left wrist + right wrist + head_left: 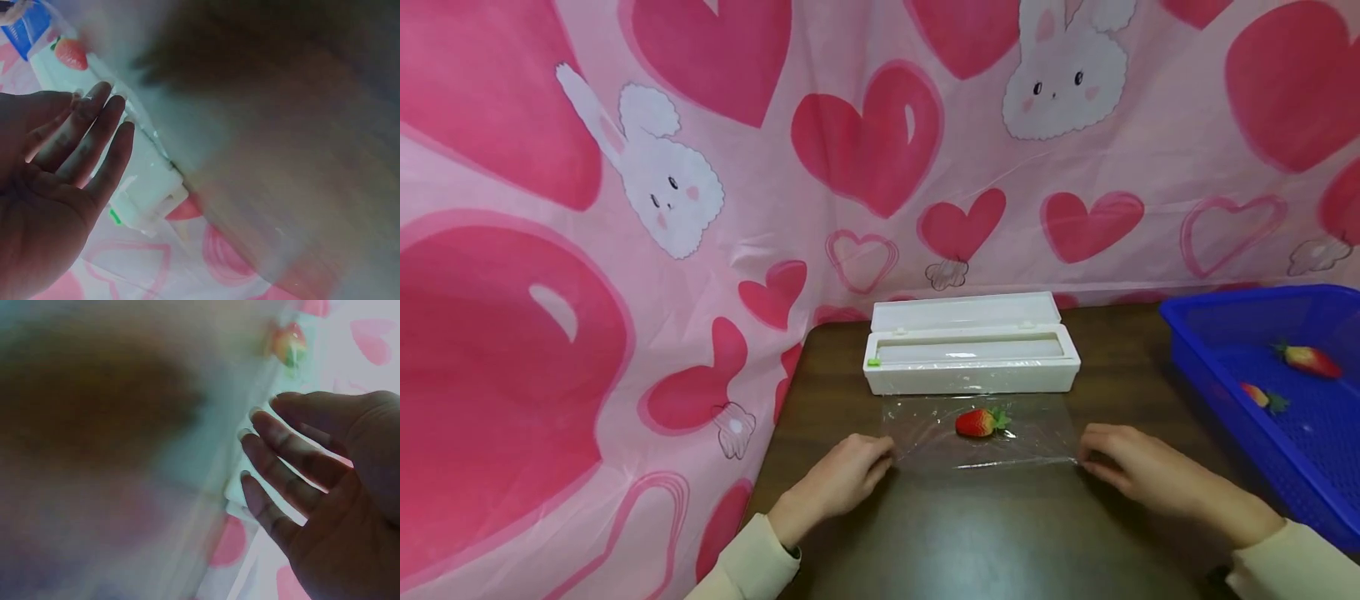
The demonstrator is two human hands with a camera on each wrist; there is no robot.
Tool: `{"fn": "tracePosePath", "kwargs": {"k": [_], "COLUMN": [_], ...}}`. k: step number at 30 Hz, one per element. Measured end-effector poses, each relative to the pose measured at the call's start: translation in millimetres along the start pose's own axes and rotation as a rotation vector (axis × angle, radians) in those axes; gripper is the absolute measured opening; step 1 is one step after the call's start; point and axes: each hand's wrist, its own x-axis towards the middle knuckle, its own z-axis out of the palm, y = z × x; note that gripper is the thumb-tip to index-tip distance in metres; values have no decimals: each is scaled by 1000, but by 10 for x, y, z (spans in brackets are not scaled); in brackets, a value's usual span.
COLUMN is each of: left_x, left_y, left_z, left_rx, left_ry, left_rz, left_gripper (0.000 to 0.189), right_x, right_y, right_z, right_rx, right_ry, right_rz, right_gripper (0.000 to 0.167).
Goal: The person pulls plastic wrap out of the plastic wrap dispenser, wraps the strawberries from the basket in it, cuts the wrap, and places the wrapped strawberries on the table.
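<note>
Pinching clear film (925,433) at near corners: left hand (848,473) left of strawberry (975,423), right hand (1142,468) right of strawberry, each clamped on film. Strawberry on film, between hands, slightly farther out than either; white box (973,377) just behind strawberry.

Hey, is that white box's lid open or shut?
Open: the lid is tipped back along the far side of the white box, its opening uncovered.
</note>
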Motion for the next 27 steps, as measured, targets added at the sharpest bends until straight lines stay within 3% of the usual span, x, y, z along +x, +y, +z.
{"fn": "tracePosePath", "kwargs": {"k": [3, 8, 12, 19, 27], "left_x": [33, 163, 274, 446, 573], "left_y": [-13, -56, -113, -219, -287], "left_z": [-38, -100, -132, -140, -150], "left_rx": [-42, -116, -150, -123, -60], "left_ry": [20, 65, 111, 184, 205], "left_rz": [-27, -90, -133, -169, -208], "left_gripper": [5, 9, 11, 11, 11], "right_x": [52, 157, 260, 362, 480], "right_y": [24, 70, 108, 204, 311], "right_z": [-57, -180, -221, -190, -198], "right_rx": [50, 97, 66, 93, 112], "right_ry": [3, -27, -13, -10, -74], "right_rz": [3, 96, 151, 236, 347], "right_gripper": [29, 23, 19, 15, 7]}}
